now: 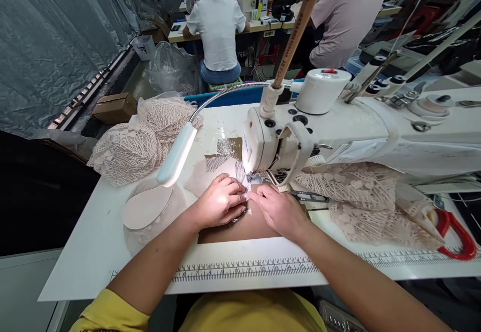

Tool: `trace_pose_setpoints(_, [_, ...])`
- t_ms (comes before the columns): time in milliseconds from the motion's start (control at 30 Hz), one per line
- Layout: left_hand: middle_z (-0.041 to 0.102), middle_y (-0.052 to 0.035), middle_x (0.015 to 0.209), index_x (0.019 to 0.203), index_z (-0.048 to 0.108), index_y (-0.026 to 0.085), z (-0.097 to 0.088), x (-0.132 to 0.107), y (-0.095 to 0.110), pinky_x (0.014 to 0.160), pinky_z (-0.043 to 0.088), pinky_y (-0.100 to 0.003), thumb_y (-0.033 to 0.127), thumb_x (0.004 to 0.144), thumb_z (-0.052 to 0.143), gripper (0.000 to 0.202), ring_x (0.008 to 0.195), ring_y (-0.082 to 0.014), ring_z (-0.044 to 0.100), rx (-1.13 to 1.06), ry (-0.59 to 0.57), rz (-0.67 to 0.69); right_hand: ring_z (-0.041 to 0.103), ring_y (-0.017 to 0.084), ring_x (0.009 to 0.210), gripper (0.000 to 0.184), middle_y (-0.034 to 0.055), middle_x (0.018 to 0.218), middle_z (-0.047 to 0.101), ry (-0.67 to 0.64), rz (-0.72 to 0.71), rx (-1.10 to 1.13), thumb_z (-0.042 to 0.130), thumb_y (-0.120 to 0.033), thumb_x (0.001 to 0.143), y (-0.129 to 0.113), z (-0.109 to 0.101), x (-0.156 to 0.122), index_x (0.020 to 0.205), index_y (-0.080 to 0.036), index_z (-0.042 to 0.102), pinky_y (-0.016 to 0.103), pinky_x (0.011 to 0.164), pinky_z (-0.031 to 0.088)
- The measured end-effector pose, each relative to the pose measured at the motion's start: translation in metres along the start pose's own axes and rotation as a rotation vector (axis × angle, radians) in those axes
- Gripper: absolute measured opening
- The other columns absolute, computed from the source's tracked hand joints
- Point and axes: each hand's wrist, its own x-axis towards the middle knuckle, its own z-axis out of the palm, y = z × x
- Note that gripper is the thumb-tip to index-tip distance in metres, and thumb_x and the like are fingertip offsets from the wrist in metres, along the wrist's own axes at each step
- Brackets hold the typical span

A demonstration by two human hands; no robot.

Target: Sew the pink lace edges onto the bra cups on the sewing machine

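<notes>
A piece of pale lace fabric (240, 171) lies under the presser foot of the white sewing machine (259, 144), lit by its lamp. Just left of the needle, my left hand (220, 199) presses down on the fabric with its fingers curled together. My right hand (280, 209) is closed at the fabric's near edge, its index finger and thumb close to the left fingertips. Both hands rest over a brown plate (259, 229) on the machine bed. Dark thread snips (310, 197) lie just beyond my right hand.
Lace bundles (128, 149) sit at the table's left, near round beige pieces (148, 207). More lace (361, 192) and red-handled scissors (456, 234) lie at right. A lamp (176, 154) arches over the left side. A printed ruler (240, 270) runs along the front edge. Two people sit beyond.
</notes>
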Motion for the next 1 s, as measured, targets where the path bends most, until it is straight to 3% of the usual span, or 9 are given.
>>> trace_pose_setpoints(433, [0.067, -0.0062, 0.117, 0.108, 0.068, 0.021, 0.005, 0.001, 0.002, 0.093, 0.040, -0.042, 0.027, 0.092, 0.049, 0.025, 0.099, -0.0211, 0.057, 0.078, -0.007, -0.058, 0.045, 0.014, 0.064, 0.038, 0.0042, 0.082, 0.061, 0.043, 0.008, -0.040, 0.045, -0.006, 0.084, 0.000, 0.002, -0.001, 0.112, -0.019, 0.067, 0.029, 0.056, 0.026])
trace_pose_setpoints(1000, [0.062, -0.0114, 0.124, 0.116, 0.063, 0.019, 0.010, 0.001, -0.024, 0.094, 0.041, -0.047, 0.024, 0.093, 0.044, 0.031, 0.112, -0.0277, 0.052, 0.169, 0.078, -0.246, 0.055, 0.015, 0.071, 0.045, 0.0047, 0.085, 0.064, 0.061, 0.073, 0.027, 0.043, -0.006, 0.083, 0.001, 0.007, 0.002, 0.119, -0.022, 0.065, 0.027, 0.057, 0.033])
